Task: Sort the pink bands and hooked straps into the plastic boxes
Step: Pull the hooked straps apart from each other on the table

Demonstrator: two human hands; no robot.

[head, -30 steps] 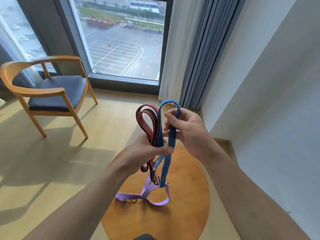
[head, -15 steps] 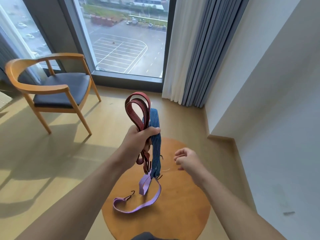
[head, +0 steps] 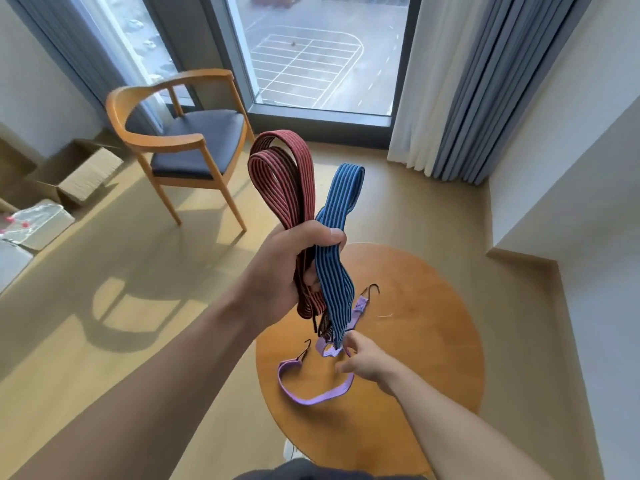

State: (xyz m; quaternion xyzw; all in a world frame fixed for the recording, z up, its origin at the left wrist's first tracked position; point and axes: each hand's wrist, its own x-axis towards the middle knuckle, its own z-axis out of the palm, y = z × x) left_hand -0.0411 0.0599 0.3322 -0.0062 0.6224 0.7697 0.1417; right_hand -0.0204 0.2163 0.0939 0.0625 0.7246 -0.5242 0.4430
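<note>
The left hand (head: 294,268) is gripping the red straps (head: 280,174) and 1 blue strap (head: 341,202), fingers curled round them, above the round tabletop (head: 415,358). The right hand (head: 367,362) is reaching the purple strap (head: 311,398) lying there; I cannot tell whether its fingers are pinching it. On the floor, a clear plastic box (head: 41,220) is showing pink bits inside, beside an open cardboard box (head: 83,171).
</note>
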